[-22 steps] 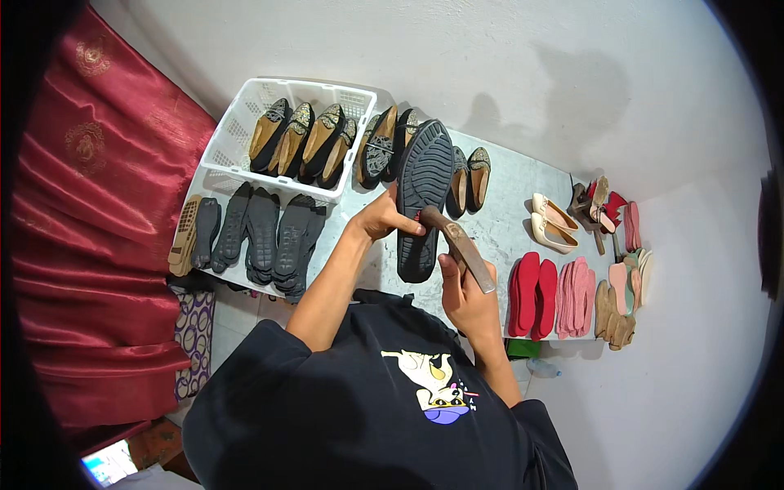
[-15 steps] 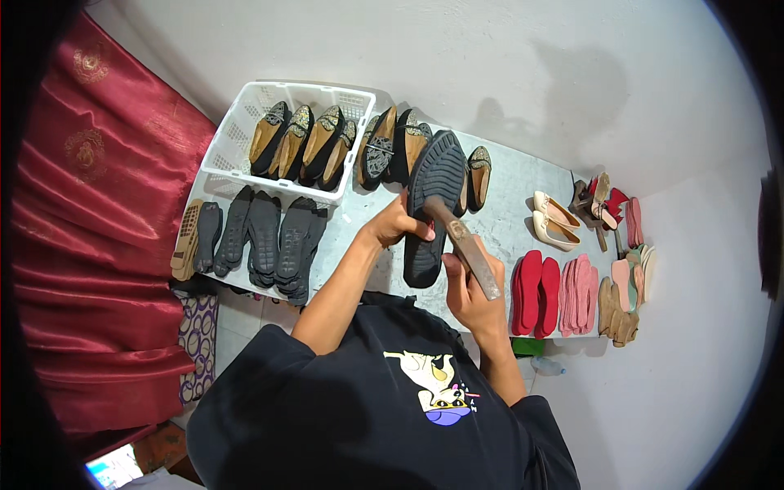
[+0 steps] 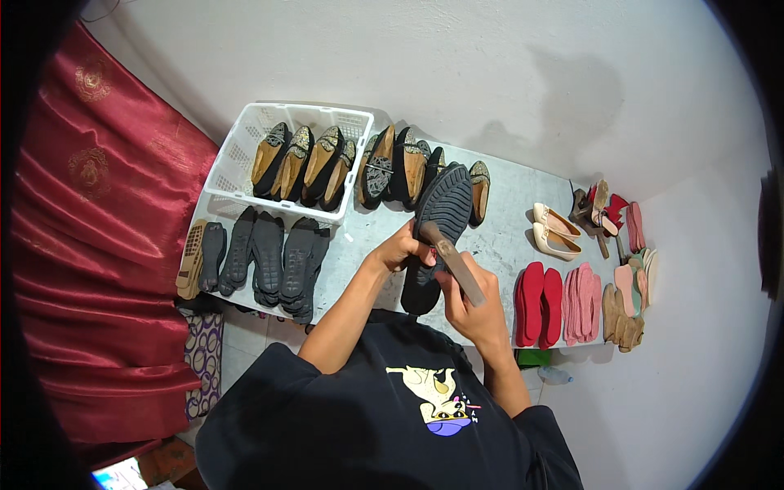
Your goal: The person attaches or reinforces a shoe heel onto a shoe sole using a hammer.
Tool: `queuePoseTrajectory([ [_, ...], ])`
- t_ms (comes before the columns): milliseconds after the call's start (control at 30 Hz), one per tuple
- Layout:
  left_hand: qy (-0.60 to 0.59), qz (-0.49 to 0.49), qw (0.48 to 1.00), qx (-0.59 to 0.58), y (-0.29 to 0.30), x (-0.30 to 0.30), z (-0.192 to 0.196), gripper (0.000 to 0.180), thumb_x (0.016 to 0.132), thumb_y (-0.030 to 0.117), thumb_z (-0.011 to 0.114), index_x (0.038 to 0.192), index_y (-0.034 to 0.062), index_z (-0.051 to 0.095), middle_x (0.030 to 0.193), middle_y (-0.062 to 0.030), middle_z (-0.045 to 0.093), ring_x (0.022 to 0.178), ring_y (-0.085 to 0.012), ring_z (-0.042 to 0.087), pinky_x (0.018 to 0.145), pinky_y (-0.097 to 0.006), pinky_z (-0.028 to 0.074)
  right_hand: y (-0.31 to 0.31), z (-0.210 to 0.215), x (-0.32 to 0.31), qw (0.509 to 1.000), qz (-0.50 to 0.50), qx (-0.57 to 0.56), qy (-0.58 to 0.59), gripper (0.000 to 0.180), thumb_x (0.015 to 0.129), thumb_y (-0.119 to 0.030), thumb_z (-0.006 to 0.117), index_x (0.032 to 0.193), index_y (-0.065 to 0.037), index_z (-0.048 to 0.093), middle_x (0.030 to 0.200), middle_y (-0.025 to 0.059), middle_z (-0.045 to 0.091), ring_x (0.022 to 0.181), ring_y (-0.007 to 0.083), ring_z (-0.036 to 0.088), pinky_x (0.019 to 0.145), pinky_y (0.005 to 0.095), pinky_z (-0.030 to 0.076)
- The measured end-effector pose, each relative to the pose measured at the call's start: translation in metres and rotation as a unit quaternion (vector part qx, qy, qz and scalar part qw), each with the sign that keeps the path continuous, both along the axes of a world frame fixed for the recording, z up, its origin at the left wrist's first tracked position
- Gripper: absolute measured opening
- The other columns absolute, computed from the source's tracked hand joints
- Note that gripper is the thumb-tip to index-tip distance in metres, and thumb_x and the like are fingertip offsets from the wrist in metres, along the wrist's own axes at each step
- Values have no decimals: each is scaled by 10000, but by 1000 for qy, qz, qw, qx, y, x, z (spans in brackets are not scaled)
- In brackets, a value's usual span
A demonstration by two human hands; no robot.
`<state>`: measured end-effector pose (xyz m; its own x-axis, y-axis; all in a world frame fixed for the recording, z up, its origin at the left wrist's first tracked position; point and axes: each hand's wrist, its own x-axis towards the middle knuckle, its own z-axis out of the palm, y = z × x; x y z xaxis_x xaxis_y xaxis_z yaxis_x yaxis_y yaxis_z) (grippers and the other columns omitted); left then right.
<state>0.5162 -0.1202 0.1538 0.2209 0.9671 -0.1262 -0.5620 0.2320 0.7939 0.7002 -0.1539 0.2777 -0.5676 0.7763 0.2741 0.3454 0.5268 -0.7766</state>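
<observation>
My left hand [image 3: 400, 247] grips a black shoe [image 3: 449, 196] by its side, with the ribbed sole turned up toward me. The shoe is held above the table, its toe pointing away and its heel close to my shirt. My right hand [image 3: 480, 306] is closed around a hammer [image 3: 462, 273]. The hammer head lies over the middle of the sole, close to my left fingers; whether it touches the sole I cannot tell. Behind the held shoe, several black flats with patterned uppers [image 3: 378, 173] stand on the table.
A white plastic basket [image 3: 233, 200] holding more flats is at the far left of the table [image 3: 347, 261]. Stacks of black soles [image 3: 267, 257] lie before it. Cream shoes [image 3: 555, 233], red insoles [image 3: 539, 304] and pink insoles [image 3: 582, 302] are on the right. A red curtain [image 3: 106, 269] hangs left.
The whole scene sits slightly lower in the picture. Both hands still hold the shoe and hammer, and the hammer head remains over the sole's middle.
</observation>
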Motion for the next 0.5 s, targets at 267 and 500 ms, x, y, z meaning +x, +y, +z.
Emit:
queuePoseTrajectory([
  [267, -7, 8, 1000, -9, -6, 4, 1, 493, 489, -43, 644, 974, 43, 616, 897, -51, 640, 777, -157, 617, 731, -271, 518, 10, -5, -4, 999, 19, 9, 30, 155, 862, 16, 656, 994, 25, 575, 789, 219, 627, 738, 420, 664, 595, 414, 497],
  [500, -25, 61, 998, 3, -7, 12, -4, 603, 468, -25, 617, 1068, 32, 613, 857, -51, 635, 740, -159, 625, 667, -270, 525, 17, -6, -10, 999, 19, 17, 32, 164, 877, 21, 638, 1032, 36, 585, 785, 194, 580, 677, 402, 639, 572, 412, 478],
])
